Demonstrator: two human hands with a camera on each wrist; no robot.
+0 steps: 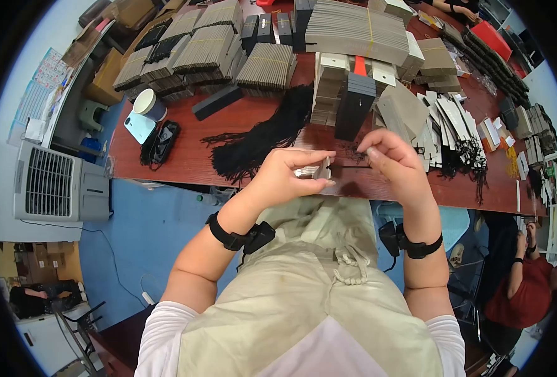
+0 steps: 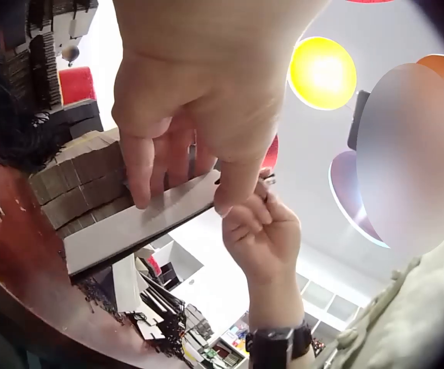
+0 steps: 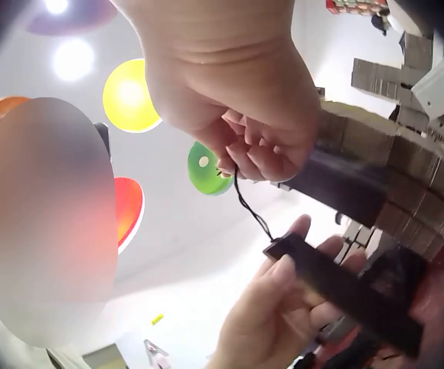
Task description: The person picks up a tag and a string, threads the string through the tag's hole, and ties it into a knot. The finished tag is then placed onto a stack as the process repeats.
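Observation:
My left hand [image 1: 281, 173] holds a long, narrow card tag [image 3: 353, 292] by its edges, between the thumb and fingers. One face is black in the right wrist view; the other shows pale grey in the left wrist view. From the tag's end, a thin black cord [image 3: 243, 198] runs up to my right hand [image 1: 391, 157], where thumb and fingertips pinch it. The head view shows both hands above the table's front edge, the right one a short way apart from the tag. A dark strip stack [image 1: 355, 107] stands just beyond them.
A heap of black cords [image 1: 259, 138] lies on the red-brown table [image 1: 187, 138]. Behind are banded stacks of grey card strips [image 1: 209, 47]. Pale tags with black cords [image 1: 457, 125] are at the right, a paper cup [image 1: 149, 105] and phone [image 1: 140, 127] at the left.

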